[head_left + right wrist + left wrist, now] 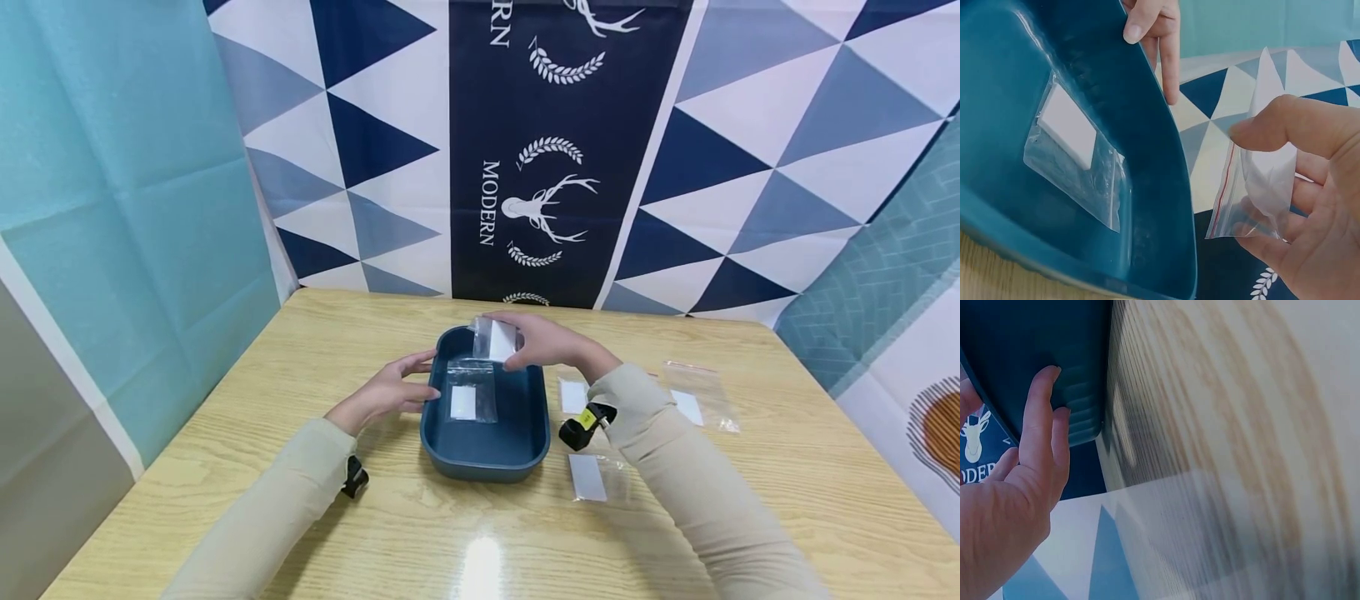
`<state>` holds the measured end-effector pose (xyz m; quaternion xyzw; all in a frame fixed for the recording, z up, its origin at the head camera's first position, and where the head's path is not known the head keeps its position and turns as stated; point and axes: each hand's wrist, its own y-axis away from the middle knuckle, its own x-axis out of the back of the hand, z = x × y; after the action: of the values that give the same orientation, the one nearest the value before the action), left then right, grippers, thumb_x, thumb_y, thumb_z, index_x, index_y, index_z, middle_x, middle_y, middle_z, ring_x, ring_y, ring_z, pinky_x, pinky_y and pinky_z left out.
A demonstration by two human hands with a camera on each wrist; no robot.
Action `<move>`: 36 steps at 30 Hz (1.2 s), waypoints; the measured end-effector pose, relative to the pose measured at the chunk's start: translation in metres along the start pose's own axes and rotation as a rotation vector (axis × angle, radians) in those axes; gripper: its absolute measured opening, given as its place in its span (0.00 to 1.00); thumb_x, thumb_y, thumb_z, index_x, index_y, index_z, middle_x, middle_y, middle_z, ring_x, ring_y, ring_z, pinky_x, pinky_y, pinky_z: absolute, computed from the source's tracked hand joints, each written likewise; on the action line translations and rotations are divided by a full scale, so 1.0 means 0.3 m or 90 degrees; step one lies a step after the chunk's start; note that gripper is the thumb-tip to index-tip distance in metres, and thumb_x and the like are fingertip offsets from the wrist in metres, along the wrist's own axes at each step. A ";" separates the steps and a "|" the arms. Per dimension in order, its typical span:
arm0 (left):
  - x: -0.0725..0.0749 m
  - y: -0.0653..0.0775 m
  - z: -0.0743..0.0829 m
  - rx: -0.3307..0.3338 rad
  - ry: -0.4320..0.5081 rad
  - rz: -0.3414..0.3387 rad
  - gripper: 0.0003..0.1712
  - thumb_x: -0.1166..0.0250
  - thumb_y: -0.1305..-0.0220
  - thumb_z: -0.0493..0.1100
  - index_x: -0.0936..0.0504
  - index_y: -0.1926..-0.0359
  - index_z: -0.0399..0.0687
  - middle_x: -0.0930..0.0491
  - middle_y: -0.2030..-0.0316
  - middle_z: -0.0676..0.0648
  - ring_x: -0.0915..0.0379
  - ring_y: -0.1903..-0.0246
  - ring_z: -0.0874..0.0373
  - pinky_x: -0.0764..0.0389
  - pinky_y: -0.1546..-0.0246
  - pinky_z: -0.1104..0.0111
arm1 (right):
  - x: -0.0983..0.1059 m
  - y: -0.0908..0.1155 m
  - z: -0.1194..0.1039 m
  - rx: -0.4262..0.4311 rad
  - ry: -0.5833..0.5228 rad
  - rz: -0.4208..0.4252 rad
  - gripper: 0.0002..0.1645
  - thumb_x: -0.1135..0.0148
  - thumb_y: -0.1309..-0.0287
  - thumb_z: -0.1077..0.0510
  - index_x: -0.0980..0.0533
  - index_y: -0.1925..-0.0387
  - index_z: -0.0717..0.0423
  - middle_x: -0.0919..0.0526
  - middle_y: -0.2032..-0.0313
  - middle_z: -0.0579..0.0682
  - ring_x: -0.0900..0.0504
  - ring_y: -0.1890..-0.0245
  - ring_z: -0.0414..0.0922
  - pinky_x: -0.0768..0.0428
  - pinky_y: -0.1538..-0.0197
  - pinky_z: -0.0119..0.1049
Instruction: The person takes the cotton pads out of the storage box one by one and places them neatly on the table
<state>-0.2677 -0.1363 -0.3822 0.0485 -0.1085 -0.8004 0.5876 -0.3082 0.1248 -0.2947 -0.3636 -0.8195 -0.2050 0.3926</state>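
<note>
A dark blue rectangular bin [486,461] rests on the wooden table, with a clear zip bag [462,402] holding a flat white piece inside it. My right hand [551,340] pinches another clear zip bag [1266,181], also with a white piece in it, between thumb and fingers. In the head view this bag overlaps the bin's far end; its red-striped seal shows in the right wrist view. Along the bin's left side, my left hand [386,390] has its fingers [1038,419] extended against the outer wall and its thumb at the rim.
Several more zip bags with white pieces lie right of the bin: one near the front [587,477], one partly behind the right sleeve [573,396], and one farther right [686,407]. A patterned cloth [390,167] hangs behind the table.
</note>
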 end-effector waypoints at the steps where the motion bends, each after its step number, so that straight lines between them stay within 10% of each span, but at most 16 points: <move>1: 0.000 -0.001 -0.001 -0.002 -0.001 -0.001 0.43 0.34 0.45 0.29 0.40 0.31 0.53 0.42 0.37 0.39 0.25 0.54 0.48 0.20 0.58 0.58 | 0.003 0.006 0.000 0.003 -0.001 0.002 0.46 0.33 0.53 0.61 0.41 0.32 0.54 0.31 0.44 0.55 0.31 0.55 0.51 0.27 0.57 0.40; 36: -0.002 0.006 0.000 -0.005 0.006 -0.002 0.43 0.35 0.45 0.29 0.41 0.31 0.52 0.41 0.37 0.39 0.25 0.54 0.48 0.20 0.58 0.58 | 0.039 0.261 0.114 -0.010 -0.002 0.057 0.48 0.32 0.53 0.65 0.43 0.31 0.53 0.34 0.39 0.58 0.30 0.50 0.53 0.26 0.48 0.53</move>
<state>-0.2658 -0.1361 -0.3817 0.0501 -0.1022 -0.8013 0.5873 -0.2709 0.2021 -0.3021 -0.4033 -0.8013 -0.1930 0.3975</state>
